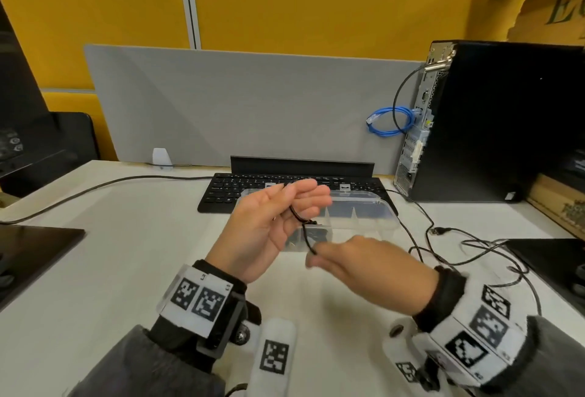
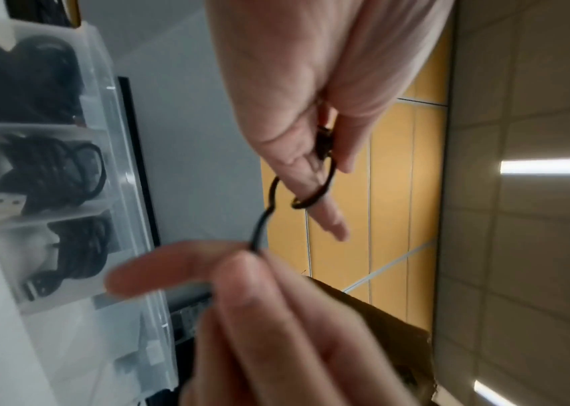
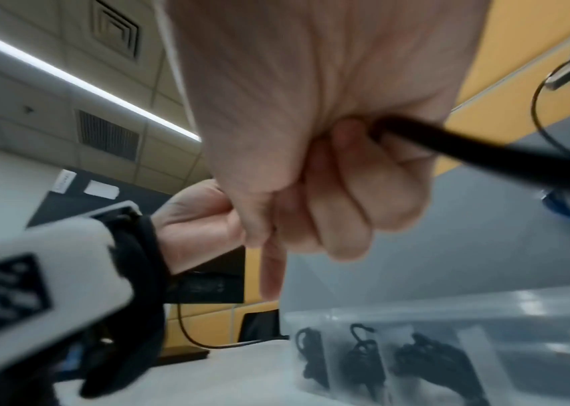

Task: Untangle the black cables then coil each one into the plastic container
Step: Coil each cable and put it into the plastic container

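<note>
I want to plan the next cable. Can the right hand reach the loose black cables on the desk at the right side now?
Probably not yet. The loose black cables lie uncovered just beside the right hand, but it pinches the black cable that is looped on the left hand, so it must let go first.

The plastic container [image 1: 357, 207] sits mid-tabletop [image 1: 126, 254], just before the keyboard [image 1: 221, 191], which lies against the back edge below the divider panel [image 1: 237, 105]. Coiled cables [image 2: 54, 170] lie in its left compartments. The computer tower [image 1: 493, 121] stands at the back right corner, loose cables [image 1: 459, 248] trailing before it toward the right edge.
</note>
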A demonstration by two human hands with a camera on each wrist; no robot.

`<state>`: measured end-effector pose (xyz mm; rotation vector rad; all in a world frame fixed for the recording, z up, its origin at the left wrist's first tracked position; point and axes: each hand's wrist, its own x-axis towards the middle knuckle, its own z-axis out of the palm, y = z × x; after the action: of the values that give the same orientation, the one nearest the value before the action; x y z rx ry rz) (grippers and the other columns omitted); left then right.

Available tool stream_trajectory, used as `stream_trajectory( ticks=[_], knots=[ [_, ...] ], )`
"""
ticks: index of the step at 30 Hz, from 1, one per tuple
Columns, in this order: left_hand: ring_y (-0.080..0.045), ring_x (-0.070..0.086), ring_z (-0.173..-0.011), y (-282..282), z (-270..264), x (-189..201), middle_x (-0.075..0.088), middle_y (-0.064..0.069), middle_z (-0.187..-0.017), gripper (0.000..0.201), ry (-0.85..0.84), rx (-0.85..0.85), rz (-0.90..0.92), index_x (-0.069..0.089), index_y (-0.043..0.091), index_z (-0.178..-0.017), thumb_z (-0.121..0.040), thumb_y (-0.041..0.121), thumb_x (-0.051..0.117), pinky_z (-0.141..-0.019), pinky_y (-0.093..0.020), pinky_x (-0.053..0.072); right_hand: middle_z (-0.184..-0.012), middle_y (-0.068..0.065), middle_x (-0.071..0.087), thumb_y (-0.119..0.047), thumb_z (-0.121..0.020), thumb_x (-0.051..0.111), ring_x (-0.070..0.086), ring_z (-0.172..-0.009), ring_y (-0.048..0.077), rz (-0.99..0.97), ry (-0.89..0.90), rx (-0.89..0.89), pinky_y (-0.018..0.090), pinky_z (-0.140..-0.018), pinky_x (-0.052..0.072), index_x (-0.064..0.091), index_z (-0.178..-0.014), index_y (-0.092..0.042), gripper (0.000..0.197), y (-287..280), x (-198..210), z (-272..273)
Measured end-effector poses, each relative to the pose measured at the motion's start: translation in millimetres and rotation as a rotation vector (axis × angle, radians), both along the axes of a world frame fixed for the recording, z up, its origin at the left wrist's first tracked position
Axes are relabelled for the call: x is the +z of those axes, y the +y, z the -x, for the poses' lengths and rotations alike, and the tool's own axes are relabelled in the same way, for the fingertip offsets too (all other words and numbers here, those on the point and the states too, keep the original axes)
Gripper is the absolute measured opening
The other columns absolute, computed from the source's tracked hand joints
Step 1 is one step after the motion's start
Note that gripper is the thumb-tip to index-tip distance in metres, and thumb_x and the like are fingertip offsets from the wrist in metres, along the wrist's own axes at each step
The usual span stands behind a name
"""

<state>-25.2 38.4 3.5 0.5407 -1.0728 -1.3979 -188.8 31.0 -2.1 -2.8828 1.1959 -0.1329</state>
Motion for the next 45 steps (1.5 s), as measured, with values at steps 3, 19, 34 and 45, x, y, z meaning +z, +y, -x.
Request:
stream_trajectory(
  ticks=[3,19,34,45],
  knots=[
    [-0.017,0.069,-0.093,-3,4,-4,0.073,-0.012,-0.098,0.026,-0.140,0.142,0.023,0.060,-0.002,-0.106,-0.093,0.014,0.044,-0.075,-0.017,0.053,-0.076,-0.013,0.044,-0.044,-0.099,0.024,0.048,-0.080,0.015,-0.106,0.019,0.054,0.032,-0.073,0.040,0.052,-0.107,-0.032,0.032,12,12,-1],
    [-0.003,0.048,-0.050,-7,-40,3,0.054,0.005,-0.056,0.026,-1.173,0.682,0.368,0.062,0.013,-0.067,-0.086,0.031,0.061,-0.054,-0.008,0.037,-0.065,0.001,0.055,-0.055,-0.079,0.033,0.055,-0.065,0.016,0.100,-0.319,-0.350,0.023,-0.061,0.041,0.056,-0.070,-0.019,0.044,-44,64,121],
    [0.002,0.044,-0.039,-19,-35,-15,0.053,0.007,-0.052,0.026,-0.978,0.644,0.111,0.064,0.020,-0.065,-0.090,0.025,0.057,-0.042,-0.011,0.035,-0.119,-0.006,0.054,-0.073,-0.080,0.025,0.045,-0.115,0.015,0.284,-0.370,-0.364,0.044,-0.099,0.036,0.037,-0.137,-0.034,0.070,-27,47,58],
    [-0.001,0.048,-0.040,-12,-29,-11,0.057,0.006,-0.049,0.027,-1.019,0.338,0.072,0.066,0.013,-0.074,-0.090,0.032,0.056,-0.057,-0.014,0.048,-0.068,-0.011,0.053,-0.016,-0.095,0.046,0.055,-0.068,0.001,0.054,-0.837,-0.032,0.009,-0.063,0.043,0.052,-0.106,-0.027,0.017,-19,18,17]
  ],
)
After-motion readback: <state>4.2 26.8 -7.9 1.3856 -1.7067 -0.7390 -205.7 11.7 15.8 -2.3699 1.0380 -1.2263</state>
